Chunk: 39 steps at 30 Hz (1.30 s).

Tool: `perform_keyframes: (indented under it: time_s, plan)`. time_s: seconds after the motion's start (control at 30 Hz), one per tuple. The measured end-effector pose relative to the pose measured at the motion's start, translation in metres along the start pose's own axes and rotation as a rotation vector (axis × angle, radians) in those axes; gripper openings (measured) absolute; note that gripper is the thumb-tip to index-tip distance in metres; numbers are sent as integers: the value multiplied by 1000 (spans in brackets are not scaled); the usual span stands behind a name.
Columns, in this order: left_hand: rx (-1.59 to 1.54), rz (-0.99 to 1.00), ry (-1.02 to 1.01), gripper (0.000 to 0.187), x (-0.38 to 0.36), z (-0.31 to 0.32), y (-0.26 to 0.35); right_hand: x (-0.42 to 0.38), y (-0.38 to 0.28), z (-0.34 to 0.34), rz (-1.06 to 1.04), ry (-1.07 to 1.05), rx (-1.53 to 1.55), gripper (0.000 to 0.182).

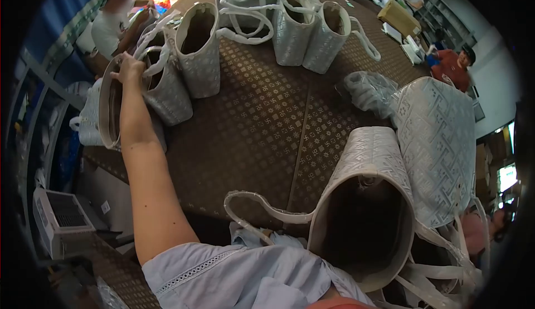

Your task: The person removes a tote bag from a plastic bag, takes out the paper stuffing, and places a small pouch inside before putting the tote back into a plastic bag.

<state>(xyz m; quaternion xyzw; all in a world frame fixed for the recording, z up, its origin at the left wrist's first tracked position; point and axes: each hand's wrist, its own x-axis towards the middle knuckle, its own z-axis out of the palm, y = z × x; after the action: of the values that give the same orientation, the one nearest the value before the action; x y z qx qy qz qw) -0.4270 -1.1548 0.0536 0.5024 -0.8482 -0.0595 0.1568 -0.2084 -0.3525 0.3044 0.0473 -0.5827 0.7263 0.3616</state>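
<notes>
My left hand (130,70) reaches out to the far left, its fingers closed over the upper rim of a silvery-white handbag (110,111) with an open top. Right beside that hand stands another patterned handbag (170,94), its wrapped handle near my wrist. A taller open handbag (202,66) stands just beyond it. Close to my body, an open handbag (372,156) lies tipped with its dark mouth toward me and a strap looping left. My right hand is out of view.
More handbags (295,39) with wrapped handles stand at the back of the brown patterned table (251,136). A plastic-wrapped bundle (368,91) and a large bag (437,142) lie at right. One person (114,25) sits at back left; another (452,66) is at right.
</notes>
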Motion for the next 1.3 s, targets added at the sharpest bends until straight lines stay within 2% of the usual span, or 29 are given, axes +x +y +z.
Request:
perform_keyframes:
  time_s: [0.07, 0.13, 0.2, 0.27, 0.33, 0.37, 0.4, 0.43, 0.53, 0.6, 0.63, 0.67, 0.77, 0.83, 0.97, 1.03, 1.07, 1.17, 1.27, 1.3]
  plan:
    - [12, 64, -20, 52, 16, 0, -8, 1, 0, -4, 24, -11, 19, 35]
    - [-76, 303, -123, 38, 38, 15, -16, 0, 1, -10, 48, -17, 38, 32]
    - [-764, 241, -256, 29, 48, 24, -15, 3, 3, -19, 65, -28, 52, 29]
    - [-1121, 351, -180, 20, 44, 26, 4, 6, 3, -29, 64, -33, 57, 26]
    - [-1724, -44, -246, 16, -19, -37, 50, 22, 3, -33, 48, -43, 44, 24]
    - [-1901, 179, -619, 19, 10, -39, 33, 28, 4, -30, 25, -53, 59, 23]
    - [-1952, 306, -722, 22, 18, -54, 33, 38, 8, -32, 18, -56, 55, 22]
    - [-1994, 432, -834, 25, 26, -68, 33, 47, 9, -42, 4, -57, 54, 21]
    - [-1907, 422, -466, 30, -45, -146, 89, 57, -6, -90, -32, 6, 20, 18]
    - [-1893, 548, -621, 32, -51, -161, 97, 63, -25, -140, -81, 83, -28, 17]
    - [-1854, 568, -338, 32, -85, -174, 111, 70, -36, -167, -113, 124, -65, 17]
    - [-1825, 603, -266, 32, -105, -186, 122, 76, -47, -198, -146, 168, -101, 17]
    - [-1796, 701, -219, 31, -174, -216, 157, 102, -89, -306, -270, 270, -215, 18]
    - [-1793, 673, -210, 30, -228, -226, 186, 131, -119, -387, -334, 309, -287, 19]
    - [-1763, 593, -286, 29, -317, -228, 233, 203, -181, -523, -427, 286, -437, 23]
    - [-1757, 561, -335, 28, -346, -223, 256, 233, -195, -565, -431, 183, -454, 25]
    - [-1753, 549, -361, 28, -358, -219, 267, 250, -200, -579, -320, 46, -396, 24]
    - [-1723, 513, -436, 27, -387, -209, 293, 261, -160, -515, -287, 157, -344, 18]
    - [-1708, 488, -485, 26, -405, -206, 307, 255, -102, -449, -156, 219, -240, 14]
    - [-1706, 485, -496, 26, -409, -205, 311, 265, -88, -449, -112, 434, -344, 13]
